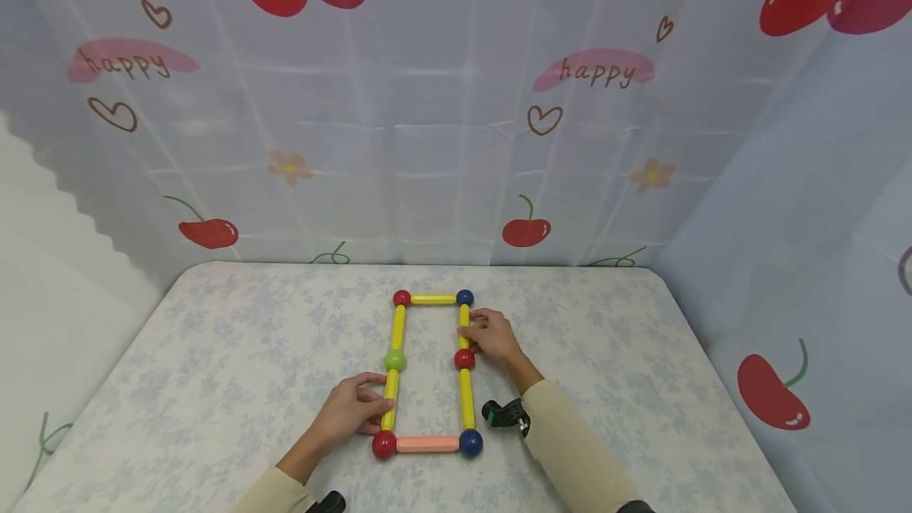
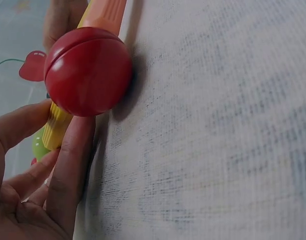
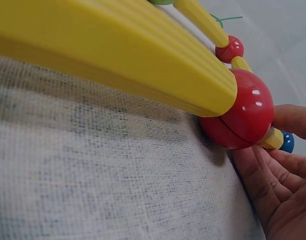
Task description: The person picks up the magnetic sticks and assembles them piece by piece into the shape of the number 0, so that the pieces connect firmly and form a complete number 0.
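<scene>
- I see the frame (image 1: pixel 430 370), a rectangle of rods and balls, lying flat mid-table (image 1: pixel 214 355), nearer the front edge.
- My left hand (image 1: pixel 349 410) pinches the near-left yellow rod (image 1: pixel 389 400), seemingly to steady that side.
- My right hand (image 1: pixel 493 336) grips the far-right rod (image 1: pixel 464 326) beside the red ball (image 1: pixel 464 359), likely bracing the joint.

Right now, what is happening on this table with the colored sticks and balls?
A person is working on a flat rectangular frame of rods and balls lying on the table. The left hand holds the lower yellow rod on the left side. The right hand touches the right side, beside the middle red ball. A pink rod closes the near end.
</scene>
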Tool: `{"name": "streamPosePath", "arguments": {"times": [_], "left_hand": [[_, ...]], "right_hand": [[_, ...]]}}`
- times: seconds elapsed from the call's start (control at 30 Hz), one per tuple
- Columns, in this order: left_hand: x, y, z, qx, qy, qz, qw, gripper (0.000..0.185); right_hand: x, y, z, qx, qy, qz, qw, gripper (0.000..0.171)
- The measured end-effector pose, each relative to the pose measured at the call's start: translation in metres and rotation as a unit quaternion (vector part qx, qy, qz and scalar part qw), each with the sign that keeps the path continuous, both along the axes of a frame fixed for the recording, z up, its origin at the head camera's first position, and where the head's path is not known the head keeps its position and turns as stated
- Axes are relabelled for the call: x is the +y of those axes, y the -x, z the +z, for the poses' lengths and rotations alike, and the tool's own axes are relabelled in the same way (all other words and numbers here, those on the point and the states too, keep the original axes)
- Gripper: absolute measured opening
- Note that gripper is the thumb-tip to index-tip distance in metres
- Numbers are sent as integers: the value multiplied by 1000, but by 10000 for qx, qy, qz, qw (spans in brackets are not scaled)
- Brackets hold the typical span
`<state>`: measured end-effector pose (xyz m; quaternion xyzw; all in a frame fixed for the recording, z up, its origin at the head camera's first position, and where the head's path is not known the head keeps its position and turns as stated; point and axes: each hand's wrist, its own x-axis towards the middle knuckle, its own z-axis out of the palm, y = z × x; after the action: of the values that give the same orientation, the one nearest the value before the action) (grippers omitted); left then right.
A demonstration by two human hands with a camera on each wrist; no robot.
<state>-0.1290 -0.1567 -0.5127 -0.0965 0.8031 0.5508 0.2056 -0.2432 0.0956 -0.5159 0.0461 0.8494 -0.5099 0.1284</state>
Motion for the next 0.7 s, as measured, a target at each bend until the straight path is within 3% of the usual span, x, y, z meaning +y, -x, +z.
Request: {"name": "streamPosePath", "arguments": {"times": [0.7], "left_hand": [[4,0,2,-135,-46,58,9999,53]], "right_hand": [[0,1,-1,16,10,-16,10000,47]]}}
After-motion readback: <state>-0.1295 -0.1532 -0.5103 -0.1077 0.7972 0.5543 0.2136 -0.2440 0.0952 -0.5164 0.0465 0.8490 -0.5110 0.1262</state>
